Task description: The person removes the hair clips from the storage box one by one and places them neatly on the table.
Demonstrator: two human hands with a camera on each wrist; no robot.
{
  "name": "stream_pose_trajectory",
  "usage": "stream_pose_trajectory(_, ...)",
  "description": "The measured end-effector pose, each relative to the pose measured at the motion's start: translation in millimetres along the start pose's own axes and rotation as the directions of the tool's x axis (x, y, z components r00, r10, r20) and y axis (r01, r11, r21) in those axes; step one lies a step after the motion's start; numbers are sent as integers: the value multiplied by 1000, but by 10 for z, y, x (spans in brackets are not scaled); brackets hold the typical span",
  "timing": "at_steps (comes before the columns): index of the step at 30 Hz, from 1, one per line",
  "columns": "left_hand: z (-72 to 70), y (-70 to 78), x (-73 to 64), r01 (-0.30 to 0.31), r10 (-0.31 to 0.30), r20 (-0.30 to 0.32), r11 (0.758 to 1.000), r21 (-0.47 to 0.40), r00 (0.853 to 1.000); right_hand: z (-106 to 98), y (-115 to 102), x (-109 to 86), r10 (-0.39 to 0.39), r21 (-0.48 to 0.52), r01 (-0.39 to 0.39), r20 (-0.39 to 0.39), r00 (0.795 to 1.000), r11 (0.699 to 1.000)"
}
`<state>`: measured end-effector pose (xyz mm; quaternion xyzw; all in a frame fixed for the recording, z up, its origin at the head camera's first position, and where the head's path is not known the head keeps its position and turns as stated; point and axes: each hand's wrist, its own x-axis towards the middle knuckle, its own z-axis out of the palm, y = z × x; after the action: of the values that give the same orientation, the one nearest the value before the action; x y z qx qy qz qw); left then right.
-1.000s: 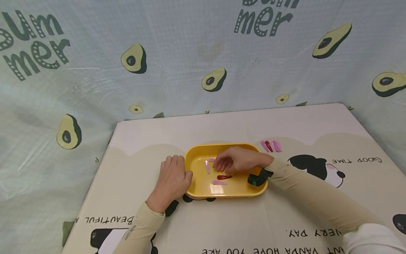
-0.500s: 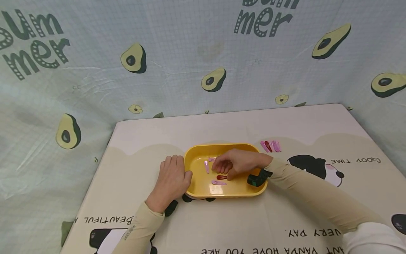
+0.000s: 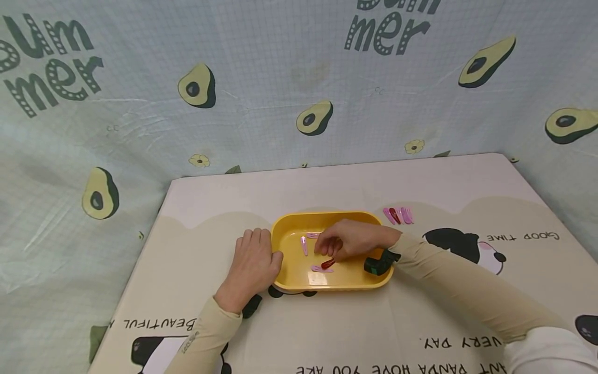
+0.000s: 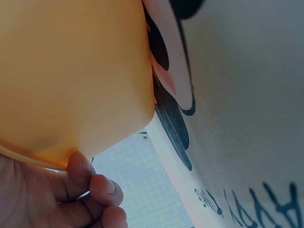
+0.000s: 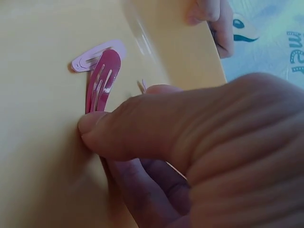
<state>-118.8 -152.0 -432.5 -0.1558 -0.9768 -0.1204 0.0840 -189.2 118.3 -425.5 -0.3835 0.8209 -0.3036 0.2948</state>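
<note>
A yellow plastic tray [image 3: 336, 289] stands on the table. My left hand [image 3: 254, 259] grips its left rim; in the left wrist view the thumb and fingers [image 4: 102, 187] curl about the edge. Inside the tray, my right hand [image 3: 355, 237] pinches one end of a red snap hair clip [image 5: 109, 66] between thumb and finger. The clip's other end lies over a pink hair clip [image 5: 81, 62] on the tray floor. Two more pink clips, an upright one [image 3: 304, 245] and a flat one [image 3: 311, 235], lie nearer the left hand. The right hand partly covers the latter.
Just beyond the tray's far right corner, several pink clips [image 3: 405, 215] and a red clip [image 3: 395, 215] lie side by side on the printed tablecloth [image 3: 224, 239]. An avocado-patterned curtain [image 3: 252, 119] hangs behind the table.
My right thumb and finger have taken hold of the red clip's end. The clip has swung from lying flat to slanting across the pink one. My left hand stays on the rim.
</note>
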Motion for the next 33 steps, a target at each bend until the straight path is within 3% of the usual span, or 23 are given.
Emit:
stream_pose_trajectory(15,-12,2,-3,3,-3,4,1000,-9,1000,2,4,3,-22,-36,22,18,1000,999)
stream_pose_trajectory(33,-8,3,-1,7,-7,10,1000,-11,1000,-20,-5,-17,-50,10,50,25,998,999)
